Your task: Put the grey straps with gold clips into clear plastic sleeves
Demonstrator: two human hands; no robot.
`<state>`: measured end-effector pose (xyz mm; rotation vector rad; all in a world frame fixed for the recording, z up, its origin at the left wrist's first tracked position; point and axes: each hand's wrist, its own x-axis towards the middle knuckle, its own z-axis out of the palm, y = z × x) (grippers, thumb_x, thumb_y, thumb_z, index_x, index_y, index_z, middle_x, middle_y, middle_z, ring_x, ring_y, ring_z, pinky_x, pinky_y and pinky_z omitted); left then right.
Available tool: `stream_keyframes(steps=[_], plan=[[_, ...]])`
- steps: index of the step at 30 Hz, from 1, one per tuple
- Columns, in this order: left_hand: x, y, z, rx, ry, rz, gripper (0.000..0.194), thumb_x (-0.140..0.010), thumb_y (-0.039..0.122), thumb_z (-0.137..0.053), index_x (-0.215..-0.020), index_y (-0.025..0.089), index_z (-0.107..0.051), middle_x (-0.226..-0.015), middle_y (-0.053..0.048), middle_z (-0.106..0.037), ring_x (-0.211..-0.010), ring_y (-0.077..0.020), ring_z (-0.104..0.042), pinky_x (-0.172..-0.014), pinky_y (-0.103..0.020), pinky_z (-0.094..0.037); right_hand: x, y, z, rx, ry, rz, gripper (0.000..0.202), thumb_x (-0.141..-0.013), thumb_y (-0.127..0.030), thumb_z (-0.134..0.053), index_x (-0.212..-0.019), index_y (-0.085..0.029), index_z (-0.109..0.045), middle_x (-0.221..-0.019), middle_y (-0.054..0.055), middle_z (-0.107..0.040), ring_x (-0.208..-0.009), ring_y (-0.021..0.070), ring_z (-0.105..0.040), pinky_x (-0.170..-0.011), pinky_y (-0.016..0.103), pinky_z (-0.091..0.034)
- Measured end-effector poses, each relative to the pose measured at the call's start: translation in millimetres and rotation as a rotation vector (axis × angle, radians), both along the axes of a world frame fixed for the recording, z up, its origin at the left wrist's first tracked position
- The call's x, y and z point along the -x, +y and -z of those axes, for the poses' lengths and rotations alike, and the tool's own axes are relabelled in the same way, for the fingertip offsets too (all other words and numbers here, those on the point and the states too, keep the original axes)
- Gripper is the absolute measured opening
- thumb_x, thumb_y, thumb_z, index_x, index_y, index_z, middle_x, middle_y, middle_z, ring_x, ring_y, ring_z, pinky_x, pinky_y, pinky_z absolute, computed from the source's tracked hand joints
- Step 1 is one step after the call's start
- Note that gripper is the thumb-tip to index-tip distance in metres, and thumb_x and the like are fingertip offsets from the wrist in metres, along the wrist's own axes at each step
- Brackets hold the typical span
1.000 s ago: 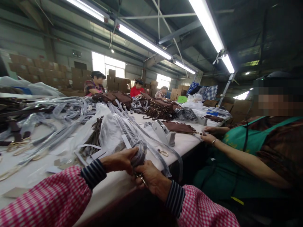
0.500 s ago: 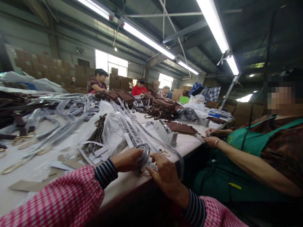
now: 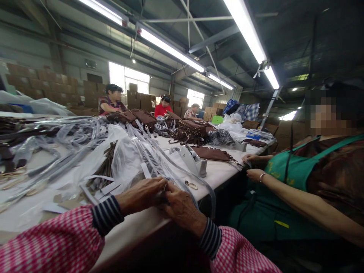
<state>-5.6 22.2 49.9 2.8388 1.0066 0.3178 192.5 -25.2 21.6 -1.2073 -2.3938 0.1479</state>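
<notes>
My left hand [image 3: 142, 195] and my right hand [image 3: 183, 206] meet at the table's front edge. Both are closed around a coiled, plastic-wrapped strap [image 3: 161, 196], which the fingers mostly hide. Just beyond my right hand lies a gold clasp [image 3: 192, 185] on the white tabletop. Long plastic-wrapped straps [image 3: 149, 153] stretch away behind my hands, and one end hangs over the edge at the right. Left of them is a clear plastic bag [image 3: 125, 159] beside a bundle of thin brown strips [image 3: 106, 161].
A grey tape dispenser [image 3: 196, 161] and a brown leather bag [image 3: 212, 153] sit farther right. Cardboard pieces [image 3: 64, 203] lie near my left sleeve. A co-worker in a green apron [image 3: 287, 167] works close on the right; other people stand across the table behind piled brown bags [image 3: 187, 131].
My hands have drawn together around the coiled strap, covering most of it. Half a second ago the coil showed in my left hand, with my right fingers more open beside it. The view has shifted slightly.
</notes>
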Motion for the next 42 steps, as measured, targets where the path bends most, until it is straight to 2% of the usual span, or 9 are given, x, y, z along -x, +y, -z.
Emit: stream_keyframes(steps=[5,9,11,15,21,27,32,37,42], plan=[[32,10,-9.0,-0.176,0.100,0.136,0.035,-0.086,0.015,-0.079,-0.117,0.027,-0.067,-0.141,-0.006,-0.063,-0.134,-0.0325,-0.049,-0.099,-0.040,-0.039,-2,1,-0.4,-0.007,-0.040,-0.049,0.015,-0.097,-0.028,-0.066,-0.109,-0.019,-0.069,-0.120,0.005,-0.064,-0.104,0.0204,-0.065,-0.091,0.030,-0.051],[34,9,-1.7,-0.163,0.094,0.177,0.005,-0.092,0.020,-0.076,-0.090,0.022,-0.071,-0.111,-0.006,-0.072,-0.108,-0.0258,-0.060,-0.086,-0.034,-0.043,-9,12,-7.7,0.058,-0.015,-0.144,0.018,-0.094,-0.021,-0.069,-0.112,-0.021,-0.071,-0.122,0.004,-0.065,-0.105,0.0182,-0.064,-0.095,0.029,-0.050],[29,2,3.5,-0.119,0.064,0.145,0.013,-0.091,0.027,-0.078,-0.083,0.020,-0.070,-0.097,-0.006,-0.071,-0.097,-0.0250,-0.060,-0.081,-0.034,-0.043,-12,19,-16.2,0.079,-0.054,-0.228,0.023,-0.092,-0.015,-0.069,-0.114,-0.022,-0.071,-0.124,0.002,-0.065,-0.109,0.0180,-0.062,-0.098,0.029,-0.048],[25,-12,9.7,0.039,-0.063,0.079,0.018,-0.092,0.035,-0.077,-0.103,0.021,-0.074,-0.100,-0.005,-0.069,-0.092,-0.0242,-0.063,-0.080,-0.033,-0.042,-12,28,-27.4,-0.006,-0.227,-0.292,0.028,-0.091,-0.006,-0.062,-0.110,-0.024,-0.073,-0.124,0.002,-0.066,-0.112,0.0217,-0.055,-0.101,0.035,-0.044],[41,-11,7.9,0.248,-0.182,0.079,0.033,-0.105,0.048,-0.053,-0.106,0.023,-0.075,-0.098,-0.003,-0.061,-0.088,-0.0208,-0.060,-0.079,-0.029,-0.039,-12,23,-10.3,0.022,-0.220,-0.262,0.033,-0.096,-0.005,-0.049,-0.116,-0.024,-0.067,-0.125,0.003,-0.060,-0.097,0.0152,-0.060,-0.085,0.025,-0.046],[43,-11,15.4,0.189,-0.209,0.086,0.030,-0.100,0.047,-0.061,-0.093,0.020,-0.073,-0.091,-0.004,-0.062,-0.084,-0.0215,-0.058,-0.073,-0.031,-0.037,-11,13,-17.0,0.080,-0.214,-0.258,0.043,-0.091,-0.003,-0.047,-0.127,-0.023,-0.059,-0.128,0.006,-0.058,-0.097,0.0168,-0.063,-0.086,0.026,-0.049],[39,-19,22.1,0.063,-0.156,0.126,0.025,-0.105,0.033,-0.054,-0.091,0.020,-0.071,-0.094,-0.005,-0.064,-0.079,-0.0187,-0.059,-0.069,-0.032,-0.038,-8,5,-29.8,0.137,-0.187,-0.293,0.043,-0.093,-0.019,-0.062,-0.134,-0.026,-0.056,-0.131,0.005,-0.056,-0.102,0.0190,-0.065,-0.092,0.030,-0.053],[34,-37,32.9,-0.201,0.013,0.010,0.021,-0.105,0.018,-0.052,-0.088,0.018,-0.065,-0.098,-0.008,-0.063,-0.085,-0.0225,-0.056,-0.066,-0.037,-0.037,1,8,0.6,-0.013,-0.293,-0.209,0.032,-0.098,-0.019,-0.061,-0.131,-0.018,-0.060,-0.131,0.014,-0.061,-0.113,0.0280,-0.065,-0.095,0.041,-0.058],[36,-38,36.3,-0.227,0.023,0.004,0.012,-0.104,0.021,-0.054,-0.098,0.018,-0.064,-0.104,-0.007,-0.061,-0.090,-0.0215,-0.055,-0.069,-0.035,-0.040,6,12,24.5,-0.157,-0.385,-0.193,0.041,-0.097,-0.014,-0.063,-0.137,-0.014,-0.058,-0.138,0.019,-0.061,-0.125,0.0357,-0.061,-0.099,0.050,-0.058]])
